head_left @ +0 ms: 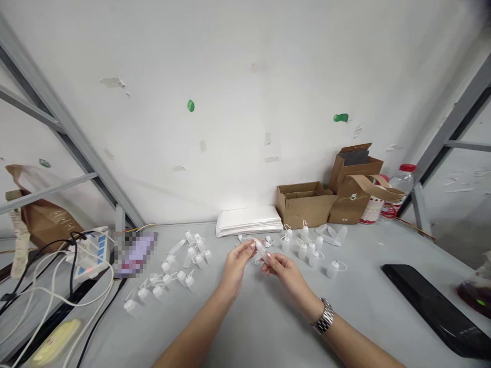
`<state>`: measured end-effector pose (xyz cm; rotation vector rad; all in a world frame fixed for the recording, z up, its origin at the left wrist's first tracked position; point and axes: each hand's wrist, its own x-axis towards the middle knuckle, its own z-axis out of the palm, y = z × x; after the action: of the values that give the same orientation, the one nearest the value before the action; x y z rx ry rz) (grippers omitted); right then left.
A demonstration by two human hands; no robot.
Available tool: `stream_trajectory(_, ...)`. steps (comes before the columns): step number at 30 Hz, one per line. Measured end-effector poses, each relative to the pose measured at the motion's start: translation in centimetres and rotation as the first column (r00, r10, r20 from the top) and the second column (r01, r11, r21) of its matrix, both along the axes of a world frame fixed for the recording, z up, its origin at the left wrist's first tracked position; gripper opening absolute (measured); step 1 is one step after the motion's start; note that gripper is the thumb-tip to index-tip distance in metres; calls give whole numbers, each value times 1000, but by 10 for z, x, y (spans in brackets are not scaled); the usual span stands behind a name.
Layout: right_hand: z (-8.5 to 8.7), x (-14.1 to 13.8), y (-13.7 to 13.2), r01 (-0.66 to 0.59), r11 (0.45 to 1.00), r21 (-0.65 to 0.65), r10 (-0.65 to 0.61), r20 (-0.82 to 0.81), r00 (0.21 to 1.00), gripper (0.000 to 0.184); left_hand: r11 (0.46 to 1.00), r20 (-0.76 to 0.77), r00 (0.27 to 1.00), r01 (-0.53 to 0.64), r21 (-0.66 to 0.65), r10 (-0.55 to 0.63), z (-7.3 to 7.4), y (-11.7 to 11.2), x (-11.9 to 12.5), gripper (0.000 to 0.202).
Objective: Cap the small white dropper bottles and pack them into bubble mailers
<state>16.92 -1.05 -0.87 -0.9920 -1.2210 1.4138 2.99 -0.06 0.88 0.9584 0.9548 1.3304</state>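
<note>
Between both hands is a small white translucent squeeze bottle [261, 250], tilted, with a cap strap hanging below it. The fingers of my left hand [235, 263] pinch its upper, nozzle end. Lower down, my right hand [283, 269] grips the body between thumb and fingers. Similar capped bottles stand and lie at the left, one of them a white-capped bottle [158, 292]. More stand at the right, including a single bottle [332, 269] with its strap looped out. Loose small white caps [269, 240] lie just behind my hands.
Behind the bottles are a stack of white sheets [248, 221], an open cardboard box [306, 205] and a brown paper bag [347, 199]. A black tray-like object [433, 306] lies at the right. A power strip [91, 255] with tangled cables and a yellow object [56, 342] occupy the left.
</note>
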Motion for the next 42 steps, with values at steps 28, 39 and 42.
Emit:
stream_trajectory(28,-9,-6,-7,-297,912,-282,234,-239,943,52,994,211,977,53,-98,-32,0,10,-15,21)
stream_trajectory(39,-11,-7,0,-89,981,-170,100,54,994,54,926,429,902,126,-355,41,-1,14,-17,13)
stream_trajectory(42,-11,-8,-4,-29,999,-28,35,233,972,48,905,450,893,174,-389,22,-3,13,-16,15)
